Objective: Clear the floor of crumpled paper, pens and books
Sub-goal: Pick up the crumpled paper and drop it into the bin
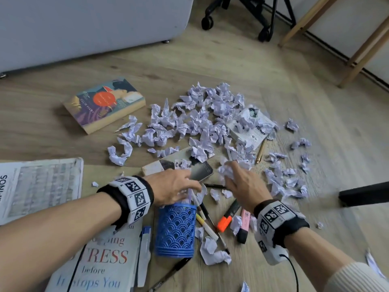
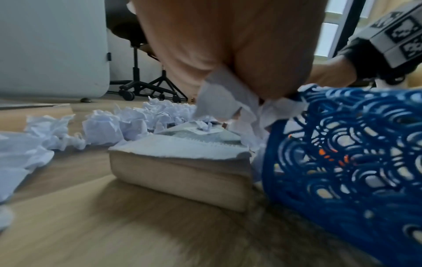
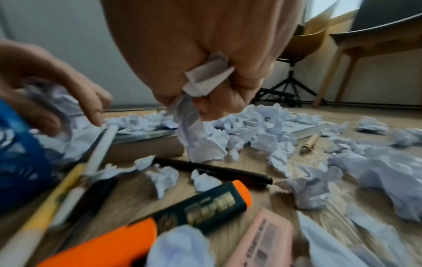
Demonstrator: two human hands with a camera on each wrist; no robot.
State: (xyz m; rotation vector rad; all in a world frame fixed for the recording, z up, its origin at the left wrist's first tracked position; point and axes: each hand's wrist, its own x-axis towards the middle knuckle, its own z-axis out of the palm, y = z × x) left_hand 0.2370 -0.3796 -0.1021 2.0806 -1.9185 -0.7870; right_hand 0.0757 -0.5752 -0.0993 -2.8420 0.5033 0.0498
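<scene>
Crumpled paper (image 3: 206,76) — inside right hand (image 3: 205,54)

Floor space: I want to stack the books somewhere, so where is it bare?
Bare floor lies between the grey cabinet and the crumpled paper pile. It is crowded around the blue pen holder.

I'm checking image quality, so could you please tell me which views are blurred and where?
Head view: mostly sharp, slight smear on the right hand. Left wrist: floor and blue pen holder smeared. Right wrist: orange highlighter blurred.
</scene>
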